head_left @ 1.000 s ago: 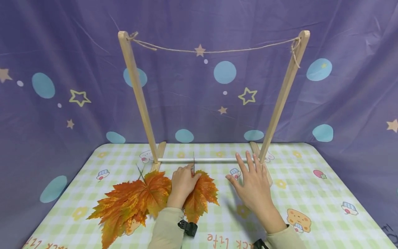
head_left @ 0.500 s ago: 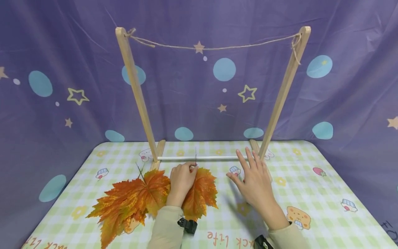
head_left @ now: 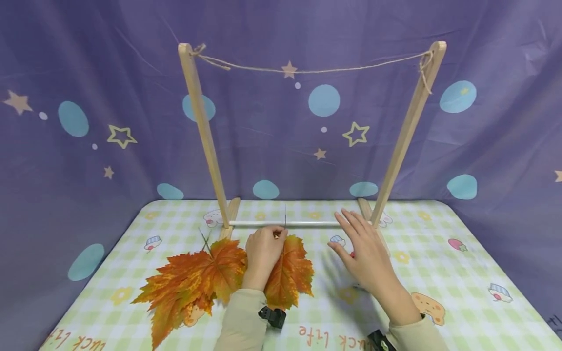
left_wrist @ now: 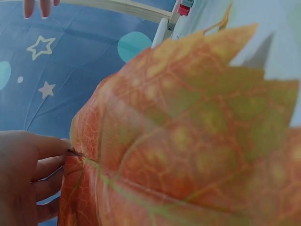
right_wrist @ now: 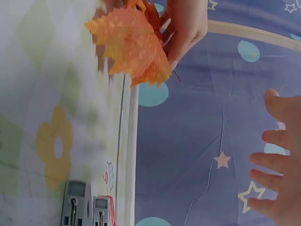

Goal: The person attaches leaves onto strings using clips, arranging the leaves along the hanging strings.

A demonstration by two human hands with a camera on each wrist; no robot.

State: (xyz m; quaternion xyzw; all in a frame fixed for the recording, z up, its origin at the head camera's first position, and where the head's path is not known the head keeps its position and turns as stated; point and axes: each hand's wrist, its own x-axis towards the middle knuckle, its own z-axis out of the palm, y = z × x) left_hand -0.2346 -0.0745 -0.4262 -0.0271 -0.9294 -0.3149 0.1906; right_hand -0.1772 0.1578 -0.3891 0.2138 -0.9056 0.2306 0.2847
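In the head view, my left hand (head_left: 263,251) pinches the thin stem of an orange artificial maple leaf (head_left: 290,275) between thumb and forefinger; the left wrist view shows the pinch at the leaf's base. The stem points away, toward the white rod. More maple leaves (head_left: 189,282) lie on the table to the left, partly overlapping. My right hand (head_left: 366,258) hovers with fingers extended and holds nothing. Below it, grey plastic clothespins (right_wrist: 76,202) lie on the table in the right wrist view; the hand mostly hides them in the head view.
A wooden frame stands behind the hands, with a left post (head_left: 204,131), a right post (head_left: 408,131) and a white rod (head_left: 307,223) low between them. Twine (head_left: 325,71) sags between the post tops. Beneath is a checked tablecloth (head_left: 443,282); behind hangs a purple curtain (head_left: 263,126).
My left hand has risen slightly and shifted a little right with the leaf by its stem. The right hand has turned slightly, its fingers closer together. The head view has shifted a little.
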